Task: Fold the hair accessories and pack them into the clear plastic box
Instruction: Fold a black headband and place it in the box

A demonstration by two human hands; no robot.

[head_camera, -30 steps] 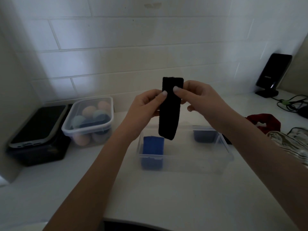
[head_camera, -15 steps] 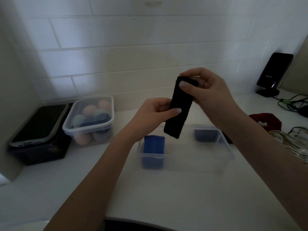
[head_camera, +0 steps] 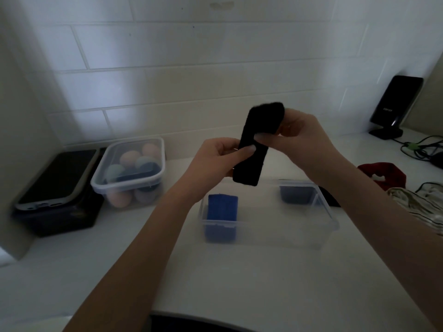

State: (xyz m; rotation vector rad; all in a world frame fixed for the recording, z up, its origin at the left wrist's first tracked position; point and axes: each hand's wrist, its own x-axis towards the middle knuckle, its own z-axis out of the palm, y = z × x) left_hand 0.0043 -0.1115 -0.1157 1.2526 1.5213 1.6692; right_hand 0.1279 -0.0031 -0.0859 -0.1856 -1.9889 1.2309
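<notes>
A black headband (head_camera: pixel 251 161) hangs in the air above the clear plastic box (head_camera: pixel 271 224). My left hand (head_camera: pixel 215 161) pinches its middle between thumb and fingers. My right hand (head_camera: pixel 304 137) grips the top end and bends it over toward me. Inside the box a folded bright blue band (head_camera: pixel 222 209) stands at the left end, while a folded dark blue one (head_camera: pixel 297 194) sits at the far right corner. The headband's lower end hangs just above the box's far rim.
A lidded tub of pastel sponges (head_camera: pixel 130 171) and a black box with a phone on it (head_camera: pixel 57 188) stand at the left. A red scrunchie (head_camera: pixel 383 173), striped cloth (head_camera: pixel 417 202), cables (head_camera: pixel 422 149) and a black stand (head_camera: pixel 395 106) lie at the right.
The headband's top end has been curled over by my right hand. My left hand has slid down the band, and both hands sit slightly lower.
</notes>
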